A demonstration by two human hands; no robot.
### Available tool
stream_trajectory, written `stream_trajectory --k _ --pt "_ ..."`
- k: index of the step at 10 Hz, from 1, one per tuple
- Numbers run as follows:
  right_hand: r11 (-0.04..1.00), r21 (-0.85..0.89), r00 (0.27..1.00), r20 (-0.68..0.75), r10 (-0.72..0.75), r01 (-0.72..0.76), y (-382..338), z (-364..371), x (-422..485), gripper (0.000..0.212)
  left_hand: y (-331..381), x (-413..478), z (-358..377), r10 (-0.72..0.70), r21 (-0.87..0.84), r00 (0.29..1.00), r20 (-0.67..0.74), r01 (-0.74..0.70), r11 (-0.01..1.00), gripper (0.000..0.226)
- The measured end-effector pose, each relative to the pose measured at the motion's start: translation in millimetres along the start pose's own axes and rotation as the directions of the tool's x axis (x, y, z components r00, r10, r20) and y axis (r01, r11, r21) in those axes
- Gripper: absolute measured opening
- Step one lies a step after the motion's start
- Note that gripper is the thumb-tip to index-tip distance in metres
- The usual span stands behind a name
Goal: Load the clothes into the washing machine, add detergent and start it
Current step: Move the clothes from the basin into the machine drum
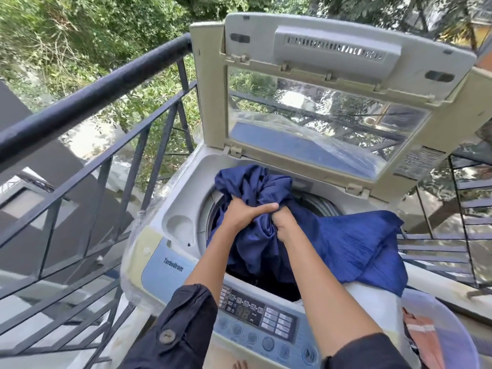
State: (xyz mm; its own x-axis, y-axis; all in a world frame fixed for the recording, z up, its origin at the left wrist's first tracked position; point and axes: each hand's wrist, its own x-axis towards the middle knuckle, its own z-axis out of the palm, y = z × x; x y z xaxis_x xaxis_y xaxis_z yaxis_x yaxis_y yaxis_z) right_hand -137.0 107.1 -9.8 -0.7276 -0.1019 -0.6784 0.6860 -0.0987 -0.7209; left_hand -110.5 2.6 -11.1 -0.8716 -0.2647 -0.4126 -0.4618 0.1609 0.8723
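Note:
A top-loading washing machine [170, 265] stands in front of me with its lid [319, 102] folded upright. A large dark blue cloth [356, 243] is bunched over the drum opening [269, 282], and part of it trails right over the machine's rim. My left hand [245, 213] and my right hand [286, 225] both grip the bunched middle of the blue cloth, just above the drum. The control panel [266, 320] with buttons and a small display lies at the near edge, between my forearms.
A pale laundry basket [452, 334] with an orange garment [423, 339] sits at the lower right. A dark metal railing [87, 102] runs along the left, with greenery beyond. A metal stair [439, 251] is at the right.

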Motion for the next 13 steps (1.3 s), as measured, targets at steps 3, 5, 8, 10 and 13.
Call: stream_trajectory --k 3,5,8,10,13 --pt "0.858 -0.509 0.998 0.048 -0.044 0.063 -5.6 -1.0 3.8 0.03 23.2 -17.5 -5.3 -0.11 0.116 0.895 -0.433 0.177 0.977 0.046" --pt "0.972 -0.235 0.99 -0.128 -0.059 0.027 19.0 -18.1 8.9 0.081 18.8 -22.5 -0.2 0.131 0.309 0.816 -0.563 0.06 0.949 0.037" --pt "0.968 0.175 0.982 0.088 0.169 -0.182 35.0 -7.6 14.6 0.062 -22.5 -5.3 25.8 0.384 0.735 0.923 -0.038 -0.235 0.637 0.063" --pt "0.98 0.025 0.979 -0.041 0.198 -0.197 27.4 -14.9 14.1 0.055 -0.1 -10.6 40.9 0.298 0.476 0.954 0.023 -0.273 0.836 0.043" --pt "0.984 -0.127 0.991 -0.06 0.121 -0.128 19.5 -33.8 2.0 0.044 -0.7 -21.6 49.0 0.25 0.462 0.964 -0.094 -0.181 0.868 0.032"
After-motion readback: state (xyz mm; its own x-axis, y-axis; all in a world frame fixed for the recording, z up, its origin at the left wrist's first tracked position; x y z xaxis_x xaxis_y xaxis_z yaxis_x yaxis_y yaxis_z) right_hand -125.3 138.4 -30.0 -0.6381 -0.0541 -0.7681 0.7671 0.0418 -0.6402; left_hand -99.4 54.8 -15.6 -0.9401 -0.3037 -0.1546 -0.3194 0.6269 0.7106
